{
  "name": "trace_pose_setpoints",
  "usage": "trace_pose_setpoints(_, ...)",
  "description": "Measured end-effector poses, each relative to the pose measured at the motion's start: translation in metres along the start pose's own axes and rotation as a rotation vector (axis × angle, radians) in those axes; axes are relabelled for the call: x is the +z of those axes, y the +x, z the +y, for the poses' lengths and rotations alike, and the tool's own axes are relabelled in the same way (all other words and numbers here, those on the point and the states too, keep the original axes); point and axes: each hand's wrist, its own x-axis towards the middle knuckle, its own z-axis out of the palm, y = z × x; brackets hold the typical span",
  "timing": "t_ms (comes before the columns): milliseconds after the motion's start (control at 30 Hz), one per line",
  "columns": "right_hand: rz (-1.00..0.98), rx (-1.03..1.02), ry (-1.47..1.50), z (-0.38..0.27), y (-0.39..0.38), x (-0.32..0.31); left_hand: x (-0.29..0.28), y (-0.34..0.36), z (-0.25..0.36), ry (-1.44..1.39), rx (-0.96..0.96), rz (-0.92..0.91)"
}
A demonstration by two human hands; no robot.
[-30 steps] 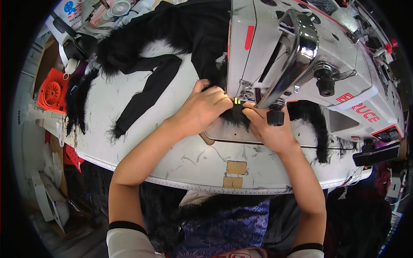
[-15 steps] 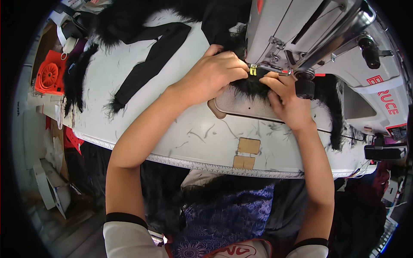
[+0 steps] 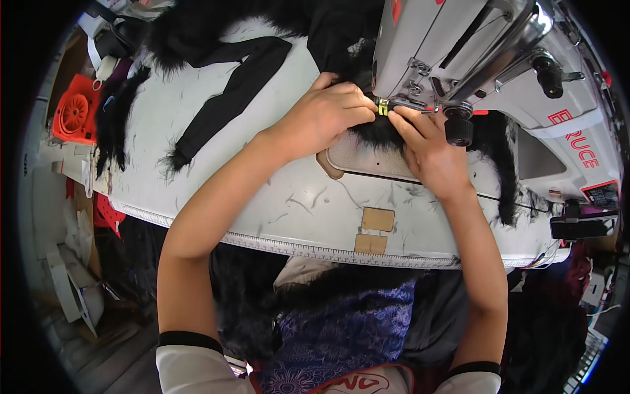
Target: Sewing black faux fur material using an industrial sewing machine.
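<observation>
Both my hands are at the presser foot of a white sewing machine, a yellow-marked piece under the needle area. My left hand has its fingers closed on black furry fabric just left of the foot. On the other side, my right hand pinches the same fabric with its fingertips close against the foot. Part of the fabric is hidden under my hands and the machine head. More black fur trails across the machine bed to the right.
A black fabric strip with fur ends lies left of my hands. Further left are a dark fur piece and an orange-red container. A measuring tape runs along the table's front edge. A small black device sits at the right edge.
My right hand has shifted slightly left, its fingers now nearer the presser foot. My left hand stays almost in place on the fabric. The whole view has moved a little.
</observation>
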Motion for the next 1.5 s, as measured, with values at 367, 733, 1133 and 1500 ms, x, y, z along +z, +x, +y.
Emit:
trace_pose_setpoints(367, 0.022, 0.011, -0.09, -0.003, -0.007, 0.009, 0.001, -0.002, -0.001, -0.099, -0.013, 0.012)
trace_pose_setpoints(733, -0.031, 0.016, 0.003, 0.001, -0.005, 0.008, -0.001, 0.002, -0.002, 0.006, 0.041, -0.017)
trace_pose_setpoints(1133, -0.053, 0.025, -0.072, -0.004, -0.005, 0.008, 0.001, -0.002, 0.003, 0.203, 0.019, -0.006)
trace_pose_setpoints(1500, -0.166, 0.128, 0.027, -0.006, -0.004, 0.002, -0.001, 0.0, 0.006, 0.207, 0.005, -0.034)
